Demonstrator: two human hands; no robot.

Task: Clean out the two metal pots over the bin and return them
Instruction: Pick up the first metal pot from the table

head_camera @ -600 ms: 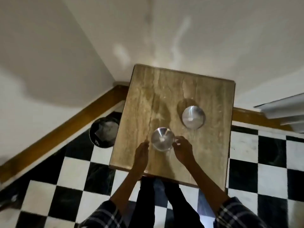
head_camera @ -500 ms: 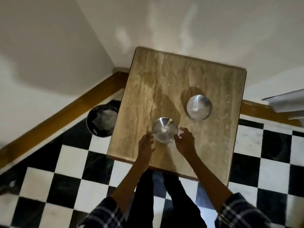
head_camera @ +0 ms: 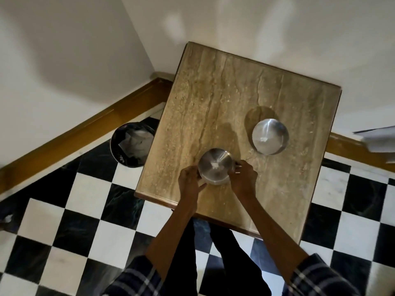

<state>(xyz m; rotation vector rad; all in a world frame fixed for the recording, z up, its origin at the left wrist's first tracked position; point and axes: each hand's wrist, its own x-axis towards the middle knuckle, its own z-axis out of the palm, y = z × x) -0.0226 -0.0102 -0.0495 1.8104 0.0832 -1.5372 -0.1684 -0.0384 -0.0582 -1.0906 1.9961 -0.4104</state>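
Observation:
Two metal pots stand on a stone-topped table (head_camera: 213, 99). The near pot (head_camera: 214, 165) is small, with a white scrap inside it. My left hand (head_camera: 190, 182) grips its left side and my right hand (head_camera: 242, 178) grips its right side at the handle. The far pot (head_camera: 269, 136) is larger, stands alone to the right and also holds a white scrap. A round black bin (head_camera: 132, 144) with crumpled white paper in it sits on the floor left of the table.
The table stands in a room corner against white walls with a wooden skirting board (head_camera: 85, 129). The floor (head_camera: 74, 210) has black and white tiles. My legs are close to the table's near edge.
Both hands have closed in from beside the near pot onto its two sides. The view has shifted slightly.

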